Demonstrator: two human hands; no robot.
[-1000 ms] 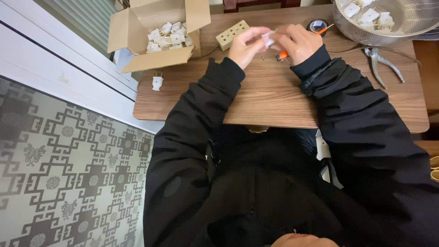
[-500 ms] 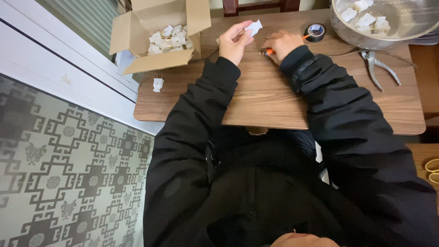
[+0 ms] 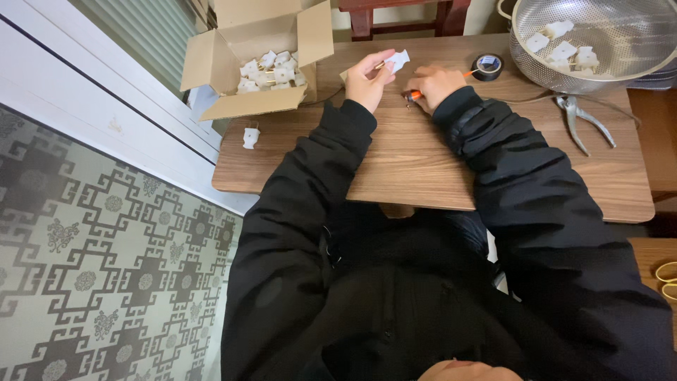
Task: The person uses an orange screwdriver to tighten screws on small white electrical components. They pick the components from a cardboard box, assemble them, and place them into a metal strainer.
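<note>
The left hand pinches a small white electrical plug above the table's far edge, near the middle. The right hand rests clenched around an orange-handled screwdriver just beside it. At the far left corner an open cardboard box holds more white plugs, and one loose plug lies near the left edge. A roll of black tape sits beyond the right hand; a metal colander with plugs fills the far right corner, pliers beside it. The wood-grain table stands over patterned flooring.
</note>
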